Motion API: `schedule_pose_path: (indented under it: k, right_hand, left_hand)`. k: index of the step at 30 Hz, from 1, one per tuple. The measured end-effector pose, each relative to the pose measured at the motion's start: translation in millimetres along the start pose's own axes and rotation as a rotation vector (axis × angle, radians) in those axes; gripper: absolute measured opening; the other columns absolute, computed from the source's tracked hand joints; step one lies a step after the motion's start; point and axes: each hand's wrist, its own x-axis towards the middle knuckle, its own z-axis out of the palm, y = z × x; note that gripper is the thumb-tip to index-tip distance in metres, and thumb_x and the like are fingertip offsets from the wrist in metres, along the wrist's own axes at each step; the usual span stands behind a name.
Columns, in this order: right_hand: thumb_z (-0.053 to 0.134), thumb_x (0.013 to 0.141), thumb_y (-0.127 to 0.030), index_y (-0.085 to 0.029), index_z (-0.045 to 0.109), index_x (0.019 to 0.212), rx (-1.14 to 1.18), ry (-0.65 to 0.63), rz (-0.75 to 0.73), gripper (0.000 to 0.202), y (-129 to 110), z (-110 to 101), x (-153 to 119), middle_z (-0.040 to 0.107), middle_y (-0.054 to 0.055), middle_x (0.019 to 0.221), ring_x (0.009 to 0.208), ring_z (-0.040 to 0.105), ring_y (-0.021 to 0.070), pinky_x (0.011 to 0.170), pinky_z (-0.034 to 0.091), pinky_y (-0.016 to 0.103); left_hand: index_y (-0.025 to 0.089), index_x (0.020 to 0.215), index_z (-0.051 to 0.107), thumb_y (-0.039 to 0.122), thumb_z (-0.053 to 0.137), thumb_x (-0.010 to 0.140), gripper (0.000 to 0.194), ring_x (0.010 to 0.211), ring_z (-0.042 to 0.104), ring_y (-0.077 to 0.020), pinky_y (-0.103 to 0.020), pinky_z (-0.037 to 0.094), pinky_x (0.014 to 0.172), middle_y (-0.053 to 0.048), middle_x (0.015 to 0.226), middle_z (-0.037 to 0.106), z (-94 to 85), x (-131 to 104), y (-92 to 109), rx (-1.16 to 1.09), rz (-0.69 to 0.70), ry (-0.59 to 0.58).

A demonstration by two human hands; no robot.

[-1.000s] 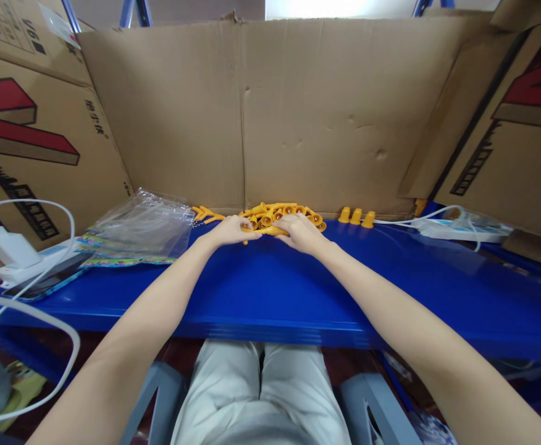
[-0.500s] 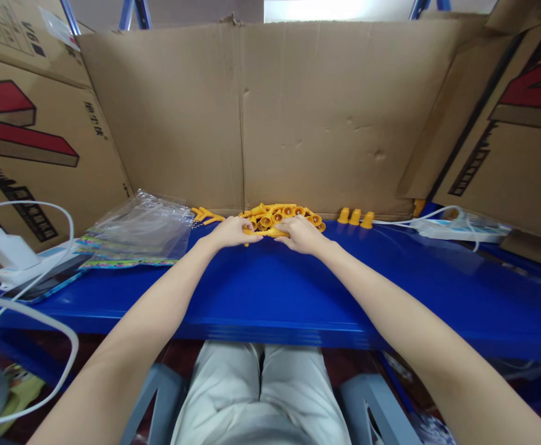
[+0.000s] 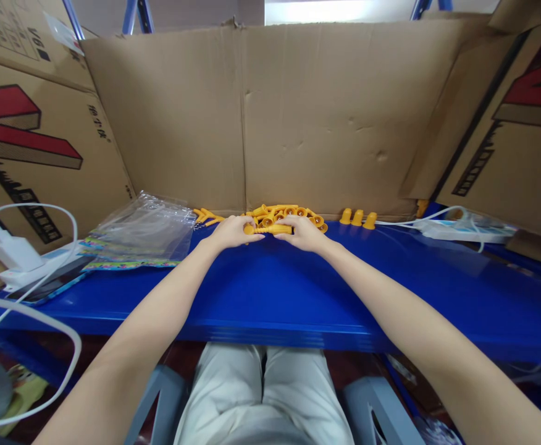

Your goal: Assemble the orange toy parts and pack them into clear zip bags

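Between my hands is a yellow plastic piece (image 3: pixel 275 229) with a rounded left end, a ridged thin stretch and a thicker right part. My left hand (image 3: pixel 231 233) pinches it near the rounded end. Closed around the thicker part is my right hand (image 3: pixel 305 235). The piece lies roughly level, just above the blue table. Right behind it is a pile of yellow funnel-shaped parts (image 3: pixel 317 220), several with their round mouths facing me; my fingers hide some of them. Thin yellow branching pieces (image 3: pixel 208 217) lie left of the pile.
Clear plastic bags (image 3: pixel 143 232) lie at the left, beside a phone (image 3: pixel 52 281) and a white charger (image 3: pixel 18 252) with a looping cable. Yellow caps (image 3: pixel 357 217) stand at the right, near a white power strip (image 3: pixel 465 230). Cardboard (image 3: pixel 321 117) walls in the blue table (image 3: pixel 280 290).
The yellow piece has turned in my fingers, so its rounded left end and thicker right part show more. Both hands stay in nearly the same place.
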Motion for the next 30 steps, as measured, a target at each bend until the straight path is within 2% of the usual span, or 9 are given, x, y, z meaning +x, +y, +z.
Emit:
schedule_pose_path:
  k: [6, 9, 13, 16, 18, 21, 23, 27, 30]
  right_hand:
    - [0.069, 0.077, -0.028, -0.018, 0.072, 0.1, 0.006, -0.031, 0.023, 0.025, -6, -9, 8, 0.071, 0.009, 0.102, 0.096, 0.064, 0.0233, 0.084, 0.047, 0.034]
    - [0.066, 0.078, -0.029, -0.019, 0.073, 0.094, 0.03, -0.115, 0.034, 0.02, -9, -17, 16, 0.071, 0.004, 0.085, 0.076, 0.063, 0.0179, 0.07, 0.046, 0.028]
    - [0.065, 0.077, -0.035, -0.017, 0.074, 0.094, 0.064, -0.215, 0.104, 0.026, -14, -32, 29, 0.066, 0.0, 0.067, 0.057, 0.054, 0.0116, 0.056, 0.039, 0.024]
    - [0.067, 0.073, -0.035, -0.016, 0.074, 0.096, 0.094, -0.277, 0.136, 0.031, -17, -45, 42, 0.066, -0.001, 0.068, 0.057, 0.052, 0.0106, 0.055, 0.038, 0.023]
    - [0.07, 0.07, -0.033, -0.016, 0.074, 0.098, 0.122, -0.285, 0.149, 0.033, -17, -53, 53, 0.068, 0.0, 0.074, 0.061, 0.055, 0.0112, 0.058, 0.04, 0.023]
    - [0.069, 0.072, -0.031, -0.013, 0.073, 0.1, 0.124, -0.216, 0.216, 0.033, -16, -60, 69, 0.069, 0.004, 0.078, 0.065, 0.057, 0.0128, 0.062, 0.043, 0.025]
    - [0.067, 0.075, -0.03, -0.01, 0.072, 0.101, 0.066, -0.104, 0.297, 0.033, -13, -61, 78, 0.069, 0.007, 0.079, 0.069, 0.059, 0.0152, 0.065, 0.045, 0.027]
    - [0.061, 0.079, -0.026, -0.01, 0.069, 0.105, -0.216, 0.151, 0.435, 0.031, -4, -52, 86, 0.069, 0.014, 0.094, 0.086, 0.063, 0.0243, 0.077, 0.046, 0.035]
    - [0.054, 0.083, -0.023, -0.01, 0.067, 0.106, -0.391, 0.196, 0.481, 0.03, 3, -36, 84, 0.069, 0.015, 0.096, 0.092, 0.064, 0.0278, 0.083, 0.044, 0.04]
  left_hand:
    - [0.021, 0.087, 0.066, 0.064, 0.062, 0.069, 0.047, 0.06, 0.053, -0.0159, -0.024, 0.031, 0.057, 0.001, 0.061, 0.06, -1.9, 1, 0, 0.011, -0.013, 0.041]
    - [0.021, 0.09, 0.066, 0.064, 0.062, 0.069, 0.048, 0.063, 0.055, -0.0165, -0.024, 0.033, 0.059, 0.0, 0.065, 0.061, -3.0, 1, -1, 0.038, -0.015, 0.085]
    - [0.022, 0.093, 0.065, 0.062, 0.062, 0.071, 0.045, 0.068, 0.057, -0.0177, -0.025, 0.036, 0.062, -0.001, 0.071, 0.064, -5.3, 0, 0, 0.048, -0.074, 0.138]
    - [0.023, 0.098, 0.063, 0.059, 0.06, 0.076, 0.043, 0.077, 0.061, -0.0206, -0.027, 0.039, 0.067, -0.004, 0.08, 0.067, -6.8, -2, 3, 0.053, -0.124, 0.17]
    - [0.023, 0.109, 0.059, 0.058, 0.056, 0.08, 0.045, 0.086, 0.062, -0.023, -0.029, 0.042, 0.073, -0.006, 0.094, 0.068, -7.1, -2, 6, 0.036, -0.139, 0.207]
    - [0.024, 0.133, 0.04, 0.054, 0.054, 0.083, 0.06, 0.101, 0.06, -0.0249, -0.033, 0.044, 0.081, -0.01, 0.119, 0.061, -6.1, -3, 8, -0.031, -0.142, 0.283]
    - [0.024, 0.141, 0.029, 0.049, 0.054, 0.084, 0.067, 0.104, 0.06, -0.0248, -0.034, 0.045, 0.084, -0.01, 0.124, 0.058, -4.4, -3, 7, -0.06, -0.142, 0.281]
    - [0.022, 0.137, 0.035, 0.039, 0.053, 0.084, 0.058, 0.103, 0.061, -0.0251, -0.036, 0.046, 0.086, -0.009, 0.116, 0.062, -0.3, -3, 4, -0.031, -0.129, 0.178]
    - [0.022, 0.134, 0.037, 0.035, 0.053, 0.084, 0.054, 0.1, 0.062, -0.025, -0.035, 0.046, 0.084, -0.008, 0.109, 0.065, 0.9, -2, 2, -0.014, -0.128, 0.139]
